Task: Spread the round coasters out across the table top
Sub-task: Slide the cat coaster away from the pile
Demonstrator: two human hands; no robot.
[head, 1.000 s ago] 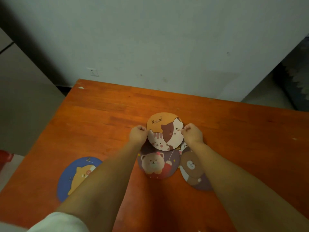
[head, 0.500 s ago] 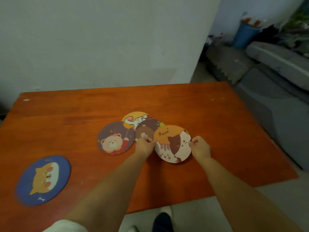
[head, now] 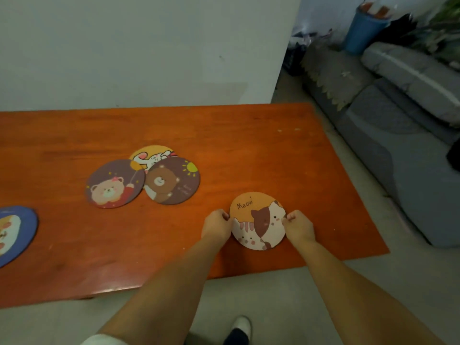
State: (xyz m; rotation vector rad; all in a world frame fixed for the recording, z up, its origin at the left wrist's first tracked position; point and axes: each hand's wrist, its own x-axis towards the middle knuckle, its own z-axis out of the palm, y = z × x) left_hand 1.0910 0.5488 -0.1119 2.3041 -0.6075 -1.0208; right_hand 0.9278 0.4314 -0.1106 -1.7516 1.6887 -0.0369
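An orange "Meow" cat coaster [head: 257, 220] lies near the right front of the orange table [head: 249, 150]. My left hand [head: 217, 226] pinches its left edge and my right hand [head: 298, 226] pinches its right edge. To the left, three coasters overlap in a cluster: a pink bear coaster [head: 114, 184], a brown bear coaster [head: 173, 180], and a yellow bunny coaster [head: 153, 154] partly hidden under both. A blue coaster [head: 15, 234] sits at the left edge, cut off by the frame.
A grey sofa [head: 398, 125] stands close to the table's right end. A blue bucket [head: 362, 31] sits behind it. A white wall runs along the table's far side. My shoe [head: 239, 329] shows on the floor below the front edge.
Both hands have carried the cat coaster to the right, away from the cluster, toward the table's right front. The view has swung right, and the brown bear coaster is now uncovered.
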